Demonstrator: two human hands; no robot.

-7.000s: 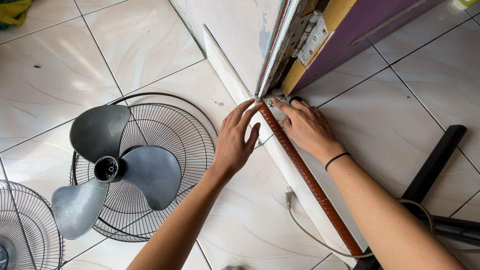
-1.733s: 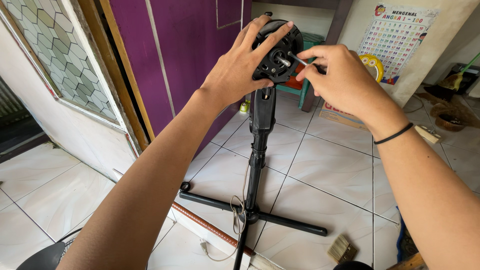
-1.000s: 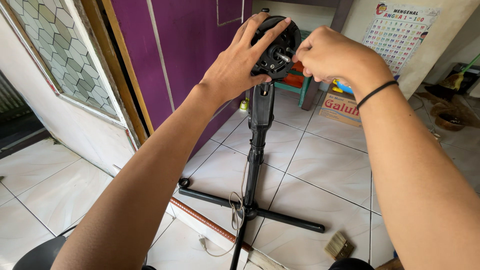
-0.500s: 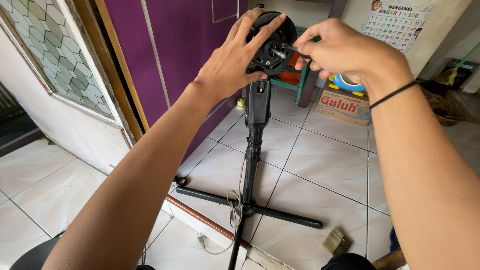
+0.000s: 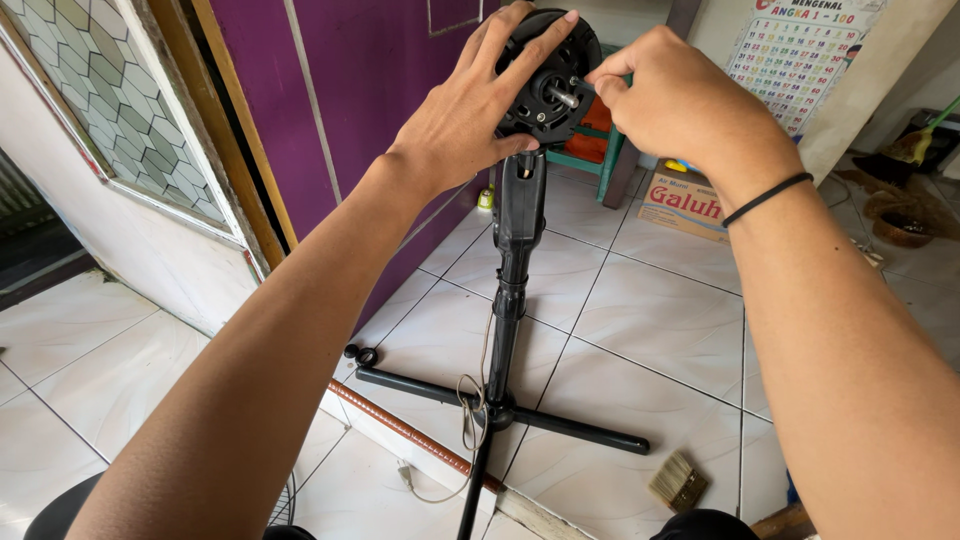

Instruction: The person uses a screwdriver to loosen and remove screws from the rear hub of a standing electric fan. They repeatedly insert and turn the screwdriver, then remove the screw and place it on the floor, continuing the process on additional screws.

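A round black plastic fan motor head [image 5: 548, 85], atop its black cross-footed stand [image 5: 505, 330] on the tiled floor, is clasped by the left hand [image 5: 470, 110]. Its metal shaft [image 5: 565, 97] is approached by the right hand [image 5: 670, 100], whose grip is pinched narrow; anything held there cannot be told.

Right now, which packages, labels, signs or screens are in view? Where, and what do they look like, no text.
Cardboard box: on the tiled floor beyond the fan stand, under the right hand; tan, red lettering, partly hidden.
Wall chart: top right, on the pale wall; white rectangular grid of small multicoloured figures, coloured heading, cut off by the frame.
No screens visible.
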